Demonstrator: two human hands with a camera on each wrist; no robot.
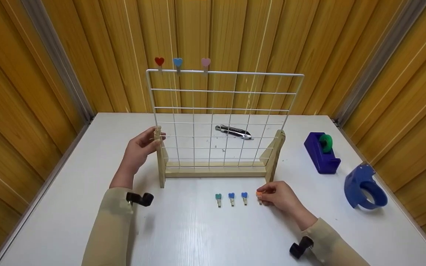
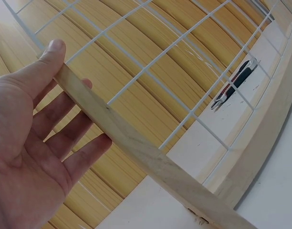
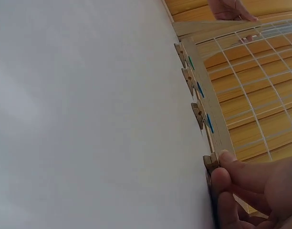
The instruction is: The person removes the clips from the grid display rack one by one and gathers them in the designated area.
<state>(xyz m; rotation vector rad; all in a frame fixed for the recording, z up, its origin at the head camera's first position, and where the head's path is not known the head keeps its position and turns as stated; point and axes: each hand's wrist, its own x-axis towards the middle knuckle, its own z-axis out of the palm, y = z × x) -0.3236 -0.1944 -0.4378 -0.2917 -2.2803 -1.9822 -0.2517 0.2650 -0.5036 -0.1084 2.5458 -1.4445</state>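
A white wire grid (image 1: 218, 108) stands upright in a wooden stand (image 1: 213, 172). My left hand (image 1: 137, 149) grips the stand's left post near its top, thumb on one side and fingers on the other. With thumb and fingertips, my right hand (image 1: 282, 197) pinches a small wooden clothespin (image 3: 210, 161) that carries an orange heart, at the table surface in front of the stand. To its left lie a green-heart clothespin (image 1: 219, 200) and two blue-heart clothespins (image 1: 232, 199), all in one row. Red, light blue and pink heart clothespins (image 1: 206, 63) sit on the grid's top wire.
Behind the grid lies a black utility knife (image 1: 234, 131) on the white table (image 1: 190, 229). A purple tape dispenser (image 1: 320, 154) with a green roll and a blue tape holder (image 1: 362, 188) stand at the right. Wood-patterned walls (image 1: 117, 55) enclose the table's back and sides.
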